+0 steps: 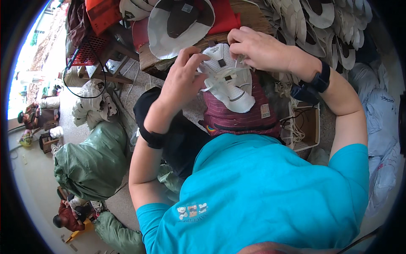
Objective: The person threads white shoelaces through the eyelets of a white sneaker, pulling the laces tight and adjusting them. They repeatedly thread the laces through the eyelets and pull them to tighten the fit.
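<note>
A white mesh shoe upper (239,98) lies over my lap on a maroon striped cloth (220,116), its far end close to the wooden bench. Thin white lace (220,77) runs loosely across its opening. At its left edge is my left hand (181,78), fingers bent and thumb drawn in beside a strand of the lace; exactly what is between the fingertips is hard to make out. My right hand (258,50) is at the upper's far right side, closed in a pinch on a white lace strand.
Ahead stands a wooden bench (152,59) bearing a large pale shoe piece (158,31) and red cloth. Many shoe uppers (317,25) are stacked far right. A box with cords (311,127) is beside my right leg. Green sacks (93,161) and a seated person (69,216) are at left.
</note>
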Demonstrator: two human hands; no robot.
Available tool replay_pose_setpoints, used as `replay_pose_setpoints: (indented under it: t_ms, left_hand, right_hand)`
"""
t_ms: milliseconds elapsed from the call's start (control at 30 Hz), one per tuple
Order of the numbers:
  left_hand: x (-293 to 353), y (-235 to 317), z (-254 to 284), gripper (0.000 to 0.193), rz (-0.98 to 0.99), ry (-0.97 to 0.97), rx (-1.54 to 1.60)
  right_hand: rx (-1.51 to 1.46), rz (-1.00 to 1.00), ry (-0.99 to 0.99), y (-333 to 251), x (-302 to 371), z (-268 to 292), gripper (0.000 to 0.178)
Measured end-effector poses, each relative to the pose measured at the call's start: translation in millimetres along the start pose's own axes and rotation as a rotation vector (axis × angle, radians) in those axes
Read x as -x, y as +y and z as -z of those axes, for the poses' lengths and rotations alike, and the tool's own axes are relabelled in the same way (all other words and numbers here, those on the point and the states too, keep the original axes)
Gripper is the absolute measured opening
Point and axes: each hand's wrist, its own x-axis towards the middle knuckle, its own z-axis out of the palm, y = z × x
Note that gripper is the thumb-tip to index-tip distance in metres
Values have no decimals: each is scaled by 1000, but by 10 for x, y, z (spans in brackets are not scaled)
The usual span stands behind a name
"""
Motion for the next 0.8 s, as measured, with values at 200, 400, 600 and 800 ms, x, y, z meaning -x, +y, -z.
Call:
replay_pose_setpoints:
  t_ms: [200,400,600,800]
  left_hand:
    - [-105,-219,90,16,143,-302,107]
    - [-102,-290,-129,18,239,-240,158]
    - [111,-228,-453,17,514,227,464]
    - [-34,353,-445,11,156,326,388]
  right_hand:
    - [-23,-17,-114,149,-37,-10,17]
    - [-555,-323,-162,218,-35,-186,23]
    - [-732,-467,160,128,-109,-556,20]
    - [-576,-404,243,366,40,-712,23]
